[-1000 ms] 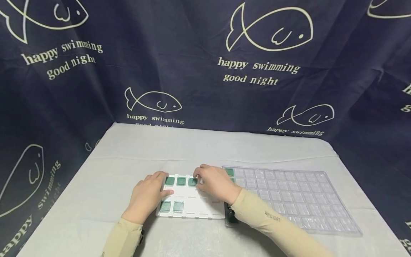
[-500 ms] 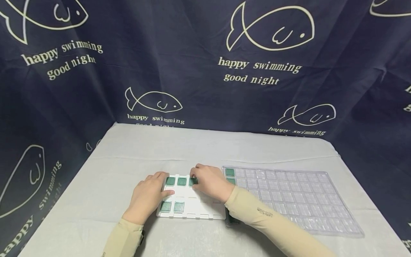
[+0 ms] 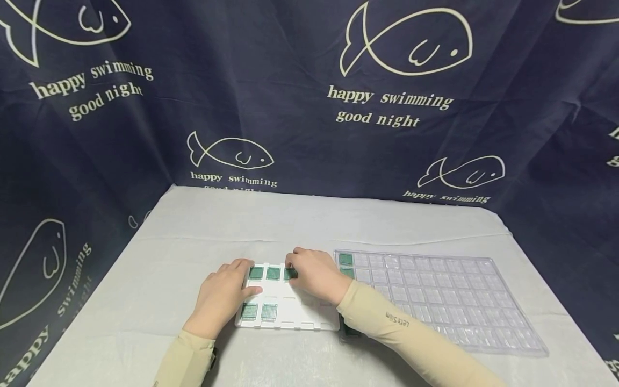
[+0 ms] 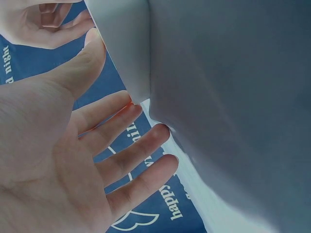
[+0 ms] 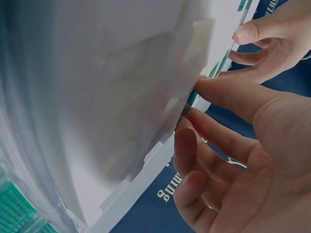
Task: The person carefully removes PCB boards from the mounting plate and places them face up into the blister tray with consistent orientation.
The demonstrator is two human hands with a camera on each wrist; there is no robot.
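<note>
In the head view a flat white tray (image 3: 307, 314) lies on the table, with green circuit boards set in its back and front rows. My left hand (image 3: 220, 295) rests at the tray's left side, thumb on its surface. Its fingers look nearly straight in the left wrist view. Over the back row, my right hand (image 3: 319, 275) pinches a green circuit board (image 5: 191, 100) between thumb and index finger, at the third place from the left. Part of that board is hidden by the fingertips. The other fingers of this hand are loosely curled.
Directly right of the white tray lies a large clear plastic tray (image 3: 432, 279) of small compartments. Green boards (image 3: 345, 259) sit in its leftmost column, partly covered by the right forearm. A dark blue curtain (image 3: 309, 107) with fish prints stands behind the white table (image 3: 232, 220).
My right hand has shifted slightly left over the third board of the back row, uncovering the green board in the clear tray's back-left corner. The left hand stays in place.
</note>
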